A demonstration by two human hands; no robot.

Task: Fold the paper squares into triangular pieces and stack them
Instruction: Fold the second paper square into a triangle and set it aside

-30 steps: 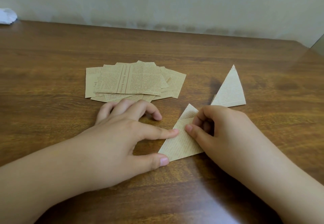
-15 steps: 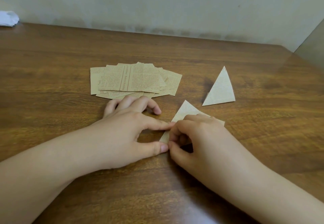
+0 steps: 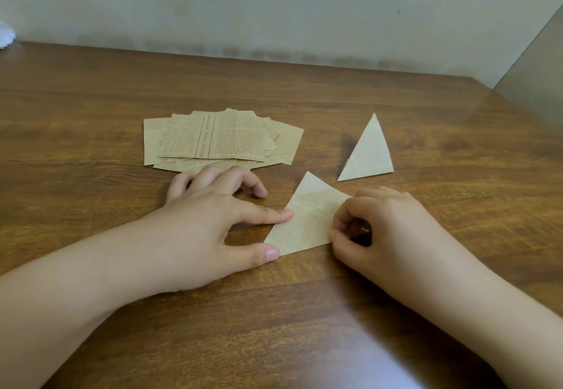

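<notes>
A folded tan newsprint triangle [image 3: 307,221] lies flat on the wooden table [image 3: 304,93] in front of me. My left hand [image 3: 213,221] rests beside it, with the straight index fingertip and thumb tip pressing its left edge. My right hand [image 3: 384,233] is curled over the triangle's right side, thumb and index pinching that edge. A finished folded triangle [image 3: 368,151] lies farther back on the right. A fanned pile of unfolded paper squares [image 3: 219,142] sits just beyond my left hand.
A pale wall runs along the table's far edge. Something white [image 3: 4,35] pokes in at the far left corner. The table's right edge cuts diagonally at the upper right.
My right hand has slid from the triangle's left corner to its right edge, uncovering most of the paper. The left hand stays in place on the left edge.
</notes>
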